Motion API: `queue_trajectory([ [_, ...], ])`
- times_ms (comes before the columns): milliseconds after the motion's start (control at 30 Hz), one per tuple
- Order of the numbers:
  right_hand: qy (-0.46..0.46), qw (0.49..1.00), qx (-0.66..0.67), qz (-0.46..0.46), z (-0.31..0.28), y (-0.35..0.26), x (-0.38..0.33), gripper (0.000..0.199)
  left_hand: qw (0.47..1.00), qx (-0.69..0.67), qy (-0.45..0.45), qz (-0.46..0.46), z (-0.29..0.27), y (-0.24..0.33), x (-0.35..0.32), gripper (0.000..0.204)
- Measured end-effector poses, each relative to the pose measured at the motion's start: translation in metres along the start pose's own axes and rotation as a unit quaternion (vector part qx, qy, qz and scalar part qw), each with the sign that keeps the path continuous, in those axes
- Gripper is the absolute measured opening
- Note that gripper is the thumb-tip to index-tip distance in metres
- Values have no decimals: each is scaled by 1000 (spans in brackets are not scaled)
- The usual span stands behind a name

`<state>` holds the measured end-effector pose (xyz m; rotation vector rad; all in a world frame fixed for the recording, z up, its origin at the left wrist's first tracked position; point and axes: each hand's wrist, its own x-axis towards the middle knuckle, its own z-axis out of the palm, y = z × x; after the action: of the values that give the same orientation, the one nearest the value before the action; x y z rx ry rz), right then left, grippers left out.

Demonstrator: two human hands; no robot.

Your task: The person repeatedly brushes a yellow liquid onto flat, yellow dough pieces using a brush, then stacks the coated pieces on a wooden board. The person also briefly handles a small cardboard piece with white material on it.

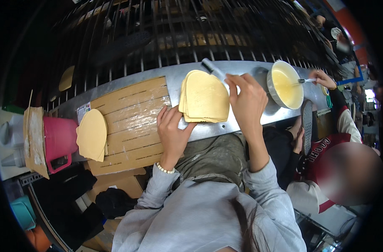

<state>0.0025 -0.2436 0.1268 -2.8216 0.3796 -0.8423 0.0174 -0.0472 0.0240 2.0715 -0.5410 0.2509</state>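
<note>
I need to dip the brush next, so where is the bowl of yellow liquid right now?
In the head view the bowl of yellow liquid sits on the metal bench at upper right, just beyond the right hand, with a co-worker's hand holding a brush in it.

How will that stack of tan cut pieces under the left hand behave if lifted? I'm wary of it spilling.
The stack of tan pieces shows many thin, slightly offset layers, so it probably fans and slides apart. The sheets lie flat, so likely light and somewhat flexible. The left hand presses its edge, which suggests it shifts easily.

Worn on the head, looking steeply down and close over the metal bench; wide fisheye, edges bending at the rim; single view only.
</note>
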Motion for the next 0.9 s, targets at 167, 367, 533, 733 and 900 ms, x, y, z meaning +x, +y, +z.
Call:
queue_trajectory([
  [167,5,996,88,0,-39,-5,-24,12,1000,15,-4,18,3,0,0,45],
  [367,10,993,53,106,-48,38,-50,19,999,10,-31,-43,3,-5,-10,49],
  [533,-13,967,230,111,-44,31,-67,25,996,24,-54,-62,-7,-8,-9,54],
  [733,40,930,284,231,-42,45,-85,25,983,-114,-108,-98,-18,-10,-8,98],
  [900,10,903,330,273,-54,42,-82,47,992,-100,-74,5,-43,19,11,121],
])
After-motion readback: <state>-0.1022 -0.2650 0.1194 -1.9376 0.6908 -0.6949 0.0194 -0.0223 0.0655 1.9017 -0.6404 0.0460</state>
